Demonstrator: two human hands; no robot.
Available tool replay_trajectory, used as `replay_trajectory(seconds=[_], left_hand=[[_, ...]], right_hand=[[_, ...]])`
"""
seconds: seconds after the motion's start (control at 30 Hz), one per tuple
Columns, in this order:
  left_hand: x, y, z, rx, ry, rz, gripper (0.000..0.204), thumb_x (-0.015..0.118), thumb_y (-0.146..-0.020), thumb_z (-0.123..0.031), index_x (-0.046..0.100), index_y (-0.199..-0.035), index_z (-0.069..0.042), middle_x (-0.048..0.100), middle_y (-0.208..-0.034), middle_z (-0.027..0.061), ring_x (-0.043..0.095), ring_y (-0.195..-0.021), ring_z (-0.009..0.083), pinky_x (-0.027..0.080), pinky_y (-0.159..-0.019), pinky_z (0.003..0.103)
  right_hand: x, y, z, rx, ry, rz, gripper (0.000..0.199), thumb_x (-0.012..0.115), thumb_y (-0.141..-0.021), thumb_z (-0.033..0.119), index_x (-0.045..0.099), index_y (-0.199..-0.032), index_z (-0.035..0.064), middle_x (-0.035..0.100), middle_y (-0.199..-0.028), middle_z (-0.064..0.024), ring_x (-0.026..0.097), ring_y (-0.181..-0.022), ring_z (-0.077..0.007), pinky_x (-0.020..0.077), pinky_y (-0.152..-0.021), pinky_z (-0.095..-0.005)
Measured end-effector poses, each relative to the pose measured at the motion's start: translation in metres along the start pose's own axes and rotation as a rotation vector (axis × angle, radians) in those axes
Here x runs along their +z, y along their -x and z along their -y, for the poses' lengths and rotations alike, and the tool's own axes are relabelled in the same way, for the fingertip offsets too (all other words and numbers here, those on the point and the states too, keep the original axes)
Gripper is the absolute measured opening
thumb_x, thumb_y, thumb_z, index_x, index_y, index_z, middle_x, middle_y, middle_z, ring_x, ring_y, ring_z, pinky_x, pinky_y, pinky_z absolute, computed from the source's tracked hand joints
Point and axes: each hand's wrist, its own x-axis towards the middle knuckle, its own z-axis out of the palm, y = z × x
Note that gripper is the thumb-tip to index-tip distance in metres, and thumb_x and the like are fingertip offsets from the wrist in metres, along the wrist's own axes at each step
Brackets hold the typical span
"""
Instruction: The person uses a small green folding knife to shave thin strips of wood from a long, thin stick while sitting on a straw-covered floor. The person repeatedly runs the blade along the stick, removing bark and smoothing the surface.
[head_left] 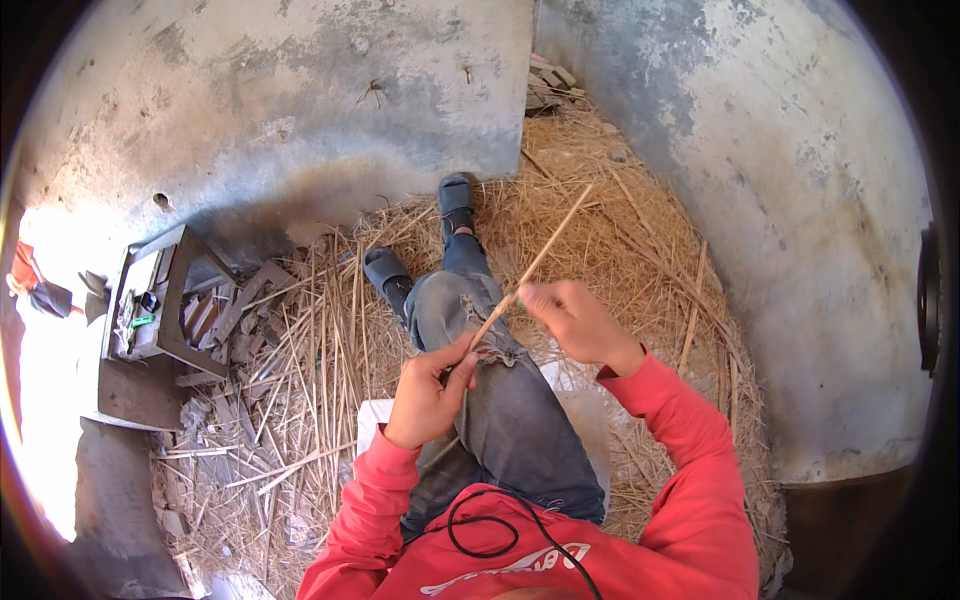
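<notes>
A thin, pale stick [550, 244], like a peeled reed or bamboo strip, slants up and to the right above my knees. My left hand [426, 396] pinches its lower end between thumb and fingers. Partway along the stick, my right hand [582, 322] is closed, with its fingertips against or right beside it. Those fingertips are slightly blurred, and whatever they may hold is hidden. Under both hands are my legs in worn, torn dark jeans [510, 430].
Straw [630, 230] and loose strips [335, 320] litter the floor. At left stands a small wooden table [175, 340] bearing small items, one green. Patchy plastered walls [300, 90] enclose the space. A dark cord [480, 555] loops over my red top. Another person's arm [50, 297] shows at far left.
</notes>
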Motion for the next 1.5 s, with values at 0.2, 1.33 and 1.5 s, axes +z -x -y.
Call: replay_trajectory(seconds=[0.2, 1.33, 1.5], left_hand=[[-0.002, -0.001, -0.001, 0.068, -0.046, -0.124, 0.035, 0.061, -0.101, -0.007, 0.065, -0.135, 0.0, 0.062, -0.071, 0.0033, 0.058, -0.064, 0.0077, 0.05, -0.062, 0.027], [-0.009, 0.001, 0.002, 0.099, -0.244, -0.205, 0.033, 0.065, -0.098, -0.01, 0.068, -0.13, -0.002, 0.065, -0.07, 0.0175, 0.065, -0.059, 0.026, 0.05, -0.059, 0.036], [-0.005, 0.01, 0.01, 0.237, -0.415, -0.28, 0.028, 0.067, -0.096, -0.007, 0.071, -0.123, 0.0, 0.064, -0.072, 0.0214, 0.063, -0.06, 0.0325, 0.049, -0.06, 0.038]], right_hand=[[-0.022, 0.012, 0.014, 0.161, -0.382, 0.447, 0.055, 0.049, -0.109, 0.046, 0.053, -0.071, 0.0069, 0.036, -0.061, 0.0063, 0.033, -0.057, -0.0086, 0.0299, -0.053, -0.0308], [0.028, -0.008, 0.017, -0.107, 0.448, -0.211, 0.048, 0.047, -0.108, 0.044, 0.064, -0.095, 0.0014, 0.062, -0.065, -0.022, 0.063, -0.063, -0.047, 0.0465, -0.056, -0.0536], [0.014, -0.027, -0.006, -0.093, 0.449, -0.303, 0.053, 0.048, -0.107, 0.048, 0.071, -0.1, 0.0011, 0.064, -0.068, -0.0257, 0.065, -0.065, -0.0474, 0.0488, -0.057, -0.0542]])
